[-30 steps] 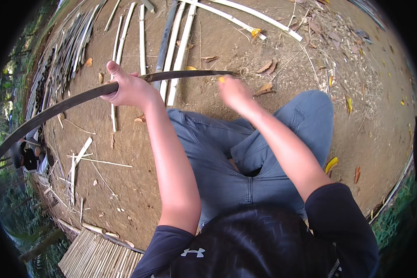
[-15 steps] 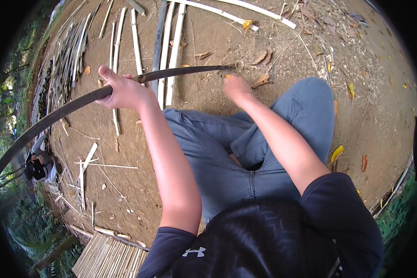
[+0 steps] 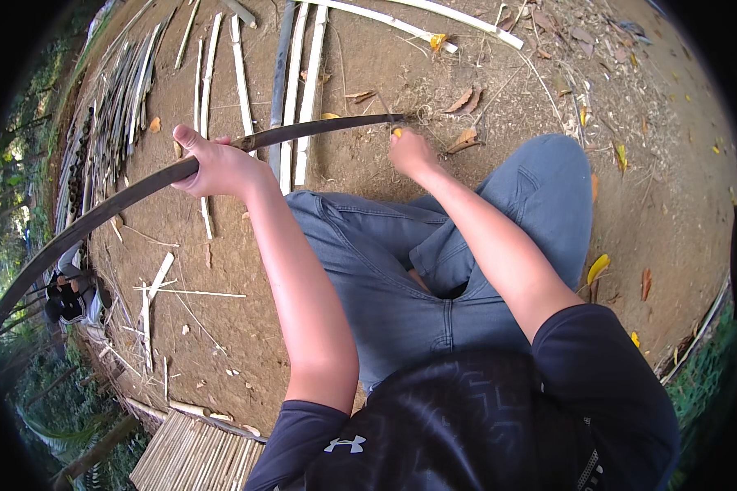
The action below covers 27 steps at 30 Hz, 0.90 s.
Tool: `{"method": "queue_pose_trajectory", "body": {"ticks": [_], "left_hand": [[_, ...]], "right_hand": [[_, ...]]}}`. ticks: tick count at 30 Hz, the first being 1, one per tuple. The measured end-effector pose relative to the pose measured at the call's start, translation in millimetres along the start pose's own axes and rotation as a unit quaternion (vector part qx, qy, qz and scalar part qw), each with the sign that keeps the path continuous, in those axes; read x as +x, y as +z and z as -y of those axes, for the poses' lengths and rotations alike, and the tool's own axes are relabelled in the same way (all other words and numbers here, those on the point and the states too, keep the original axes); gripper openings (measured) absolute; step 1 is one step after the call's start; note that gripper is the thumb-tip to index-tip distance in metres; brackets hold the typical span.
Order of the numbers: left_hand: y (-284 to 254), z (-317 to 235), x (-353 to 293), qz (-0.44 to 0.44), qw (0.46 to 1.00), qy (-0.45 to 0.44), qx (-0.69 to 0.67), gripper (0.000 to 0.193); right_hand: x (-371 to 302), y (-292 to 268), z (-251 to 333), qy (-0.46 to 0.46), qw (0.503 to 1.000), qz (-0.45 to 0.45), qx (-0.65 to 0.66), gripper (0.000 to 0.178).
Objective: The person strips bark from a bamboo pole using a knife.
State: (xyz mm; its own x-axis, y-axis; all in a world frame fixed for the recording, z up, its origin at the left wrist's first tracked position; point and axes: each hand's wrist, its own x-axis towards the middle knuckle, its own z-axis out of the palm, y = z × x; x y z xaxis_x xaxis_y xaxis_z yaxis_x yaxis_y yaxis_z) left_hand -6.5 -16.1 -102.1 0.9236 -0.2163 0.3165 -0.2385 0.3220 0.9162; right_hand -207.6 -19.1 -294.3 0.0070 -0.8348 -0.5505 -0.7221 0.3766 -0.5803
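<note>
A long, dark, split bamboo strip (image 3: 123,200) slants across the left side, its far end resting by the ground ahead of my knees. My left hand (image 3: 221,168) is closed around it near a node, thumb raised along the top. Just below the strip's right-hand end is my right hand (image 3: 413,154), closed on a small yellow-handled tool (image 3: 397,131). A thin, blurred, blade-like part seems to rise from it across the strip; most of the handle is hidden in my fist.
Pale split bamboo strips (image 3: 309,106) and a dark one (image 3: 281,82) lie ahead. A pile of thin strips (image 3: 127,98) is at the far left, with a person (image 3: 72,290) seated nearer. A slatted bamboo platform (image 3: 195,458) stands at lower left. Dry leaves (image 3: 464,141) dot the soil.
My right hand has shifted slightly left and up, and its yellow-handled tool shows more clearly. The bamboo strip's left end has dipped a little, while my left hand keeps its grip.
</note>
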Motion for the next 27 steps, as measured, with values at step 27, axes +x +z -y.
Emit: {"method": "queue_pose_trajectory", "body": {"ticks": [27], "left_hand": [[-15.4,-73.9,16.0,0.219,0.97,0.012,-0.106,0.036]], "right_hand": [[-108.0,-73.9,42.8,-0.183,0.983,0.0,-0.013,0.041]]}}
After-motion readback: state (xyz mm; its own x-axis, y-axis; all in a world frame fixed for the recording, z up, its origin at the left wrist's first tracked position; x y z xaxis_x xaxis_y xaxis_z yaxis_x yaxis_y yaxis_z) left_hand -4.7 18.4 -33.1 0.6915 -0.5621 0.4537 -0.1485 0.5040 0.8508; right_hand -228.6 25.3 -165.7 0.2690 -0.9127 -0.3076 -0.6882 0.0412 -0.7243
